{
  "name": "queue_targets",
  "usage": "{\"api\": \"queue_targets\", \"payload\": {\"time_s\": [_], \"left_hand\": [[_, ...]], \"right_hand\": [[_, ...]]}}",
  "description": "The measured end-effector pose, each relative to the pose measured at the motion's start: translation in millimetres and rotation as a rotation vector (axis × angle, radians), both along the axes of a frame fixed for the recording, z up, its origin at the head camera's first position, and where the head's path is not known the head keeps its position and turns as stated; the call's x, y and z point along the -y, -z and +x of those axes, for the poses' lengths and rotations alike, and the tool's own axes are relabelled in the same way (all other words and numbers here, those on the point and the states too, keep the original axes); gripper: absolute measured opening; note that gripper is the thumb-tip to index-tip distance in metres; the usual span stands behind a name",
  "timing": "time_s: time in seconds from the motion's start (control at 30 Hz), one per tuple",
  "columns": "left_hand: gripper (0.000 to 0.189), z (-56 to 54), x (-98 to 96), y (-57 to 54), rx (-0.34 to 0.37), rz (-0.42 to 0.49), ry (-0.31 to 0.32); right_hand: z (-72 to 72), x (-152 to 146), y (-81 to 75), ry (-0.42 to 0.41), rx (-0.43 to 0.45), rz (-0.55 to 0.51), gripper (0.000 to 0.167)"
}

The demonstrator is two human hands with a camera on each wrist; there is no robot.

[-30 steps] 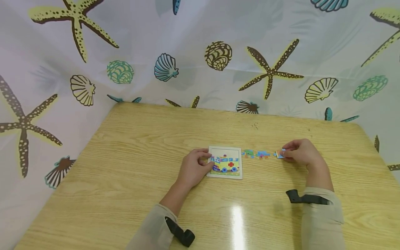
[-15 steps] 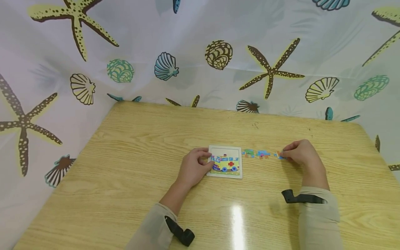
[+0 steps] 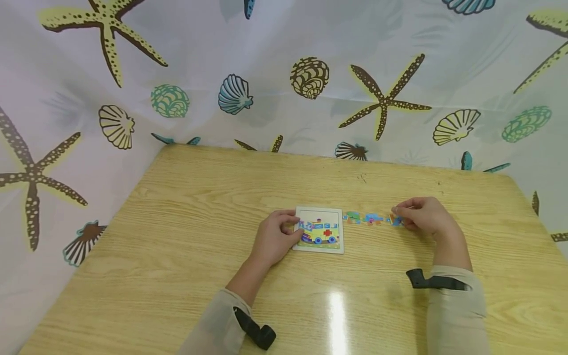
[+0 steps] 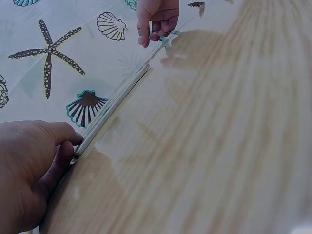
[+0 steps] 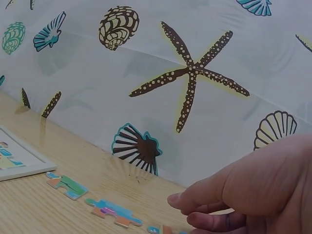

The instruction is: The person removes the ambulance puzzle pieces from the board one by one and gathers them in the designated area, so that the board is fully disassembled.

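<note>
My left hand (image 3: 276, 237) grips the left edge of a square jigsaw tray (image 3: 342, 241), thumb over its front and fingers behind; the left wrist view shows the tray edge-on. The tray bears a yellow ambulance picture, with a pale area along its top. My right hand (image 3: 423, 216) hovers over an orange-and-blue puzzle piece (image 3: 395, 220), and in the right wrist view its index fingertip and thumb stand apart beside that piece, which is partly hidden. Between tray and right hand lie a green puzzle piece (image 3: 353, 216) and a blue-and-pink puzzle piece (image 3: 373, 218) in a row.
The wooden table (image 3: 213, 197) carries the tray and pieces. A white curtain (image 3: 266, 59) printed with starfish and shells hangs behind and along its sides. A black wrist camera (image 3: 437, 282) sits on the right sleeve and another (image 3: 255, 329) on the left.
The right fingertips have shifted slightly left and away from the orange-and-blue puzzle piece, showing more of it. The left hand, the tray and the other two pieces have stayed in place.
</note>
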State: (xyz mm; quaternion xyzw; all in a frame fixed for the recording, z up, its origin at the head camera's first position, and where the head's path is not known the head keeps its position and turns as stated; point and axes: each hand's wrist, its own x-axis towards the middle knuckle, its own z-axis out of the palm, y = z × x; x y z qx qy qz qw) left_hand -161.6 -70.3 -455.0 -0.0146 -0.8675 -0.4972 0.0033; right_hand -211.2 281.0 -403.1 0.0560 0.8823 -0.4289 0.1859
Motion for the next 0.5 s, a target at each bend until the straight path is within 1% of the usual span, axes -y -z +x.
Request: {"api": "queue_targets", "payload": {"time_s": [0.17,0.27,0.5], "left_hand": [[0.026,-0.5,0.6,-0.1,-0.013,-0.002,0.007],[0.026,-1.0,0.7,0.0,-0.014,0.000,0.008],[0.027,-1.1,0.5,0.1,-0.008,0.006,0.009]], "right_hand": [[0.6,9,-3.4,-0.018,-0.004,-0.022,0.049],[0.2,14,-4.7,-0.032,-0.005,-0.055,0.048],[-3.7,27,-0.9,-0.050,-0.002,-0.099,0.045]]}}
